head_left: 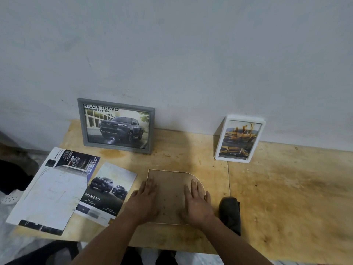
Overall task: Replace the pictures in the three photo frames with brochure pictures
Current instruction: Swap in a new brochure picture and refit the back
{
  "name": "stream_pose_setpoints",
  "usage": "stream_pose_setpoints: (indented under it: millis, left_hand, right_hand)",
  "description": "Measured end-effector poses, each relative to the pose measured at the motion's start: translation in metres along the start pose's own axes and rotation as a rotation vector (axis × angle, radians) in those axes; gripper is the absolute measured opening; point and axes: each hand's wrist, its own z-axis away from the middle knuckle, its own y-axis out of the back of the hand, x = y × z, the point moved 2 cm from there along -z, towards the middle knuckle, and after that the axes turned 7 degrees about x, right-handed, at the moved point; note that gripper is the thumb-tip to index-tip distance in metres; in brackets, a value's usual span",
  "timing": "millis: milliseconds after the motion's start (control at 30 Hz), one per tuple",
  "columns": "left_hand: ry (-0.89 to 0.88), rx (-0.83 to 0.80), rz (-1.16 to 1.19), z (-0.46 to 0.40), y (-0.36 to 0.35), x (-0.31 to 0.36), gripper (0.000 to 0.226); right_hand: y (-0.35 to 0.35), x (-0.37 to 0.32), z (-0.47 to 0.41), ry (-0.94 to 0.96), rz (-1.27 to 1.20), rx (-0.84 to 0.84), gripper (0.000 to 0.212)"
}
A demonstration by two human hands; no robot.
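A third photo frame lies face down on the plywood table, its brown arch-shaped back up. My left hand presses flat on its left side, and my right hand lies flat on its right side, fingers spread. A grey frame with a dark pickup brochure picture leans on the wall at the back left. A white frame with a yellow truck picture leans on the wall at the back right. Brochure pages and a larger sheet lie at the left.
A dark cloth-like object lies just right of my right hand. The plywood table runs to the right, with its front edge near me. The grey wall stands directly behind the frames.
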Motion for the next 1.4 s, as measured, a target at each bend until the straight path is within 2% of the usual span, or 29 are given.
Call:
stream_pose_setpoints:
  millis: [200,567,767,900,1200,1333,1400]
  left_hand:
    - [-0.015,-0.002,-0.028,-0.003,-0.008,-0.008,0.101]
    - [-0.125,-0.096,-0.033,-0.004,-0.001,-0.025,0.115]
    - [-0.144,0.048,-0.074,-0.004,-0.012,-0.038,0.128]
    - [-0.156,0.078,-0.111,-0.005,-0.018,-0.041,0.136]
    - [-0.187,0.105,-0.164,-0.007,-0.019,-0.043,0.138]
    - [-0.153,0.040,-0.102,-0.008,-0.017,-0.039,0.134]
    - [-0.138,-0.011,-0.110,-0.010,-0.017,-0.036,0.123]
  right_hand:
    - [-0.002,0.007,-0.012,-0.023,0.048,-0.131,0.117]
    - [0.006,0.007,-0.017,-0.005,0.083,-0.203,0.117]
    - [0.002,0.005,-0.015,-0.012,0.065,-0.183,0.114]
    - [0.000,0.007,-0.015,-0.003,0.066,-0.179,0.114]
    - [-0.008,0.012,-0.015,0.016,0.031,-0.167,0.121]
    - [-0.007,0.012,-0.013,0.024,0.050,-0.194,0.123]
    - [-0.008,0.010,-0.015,0.016,0.055,-0.204,0.126]
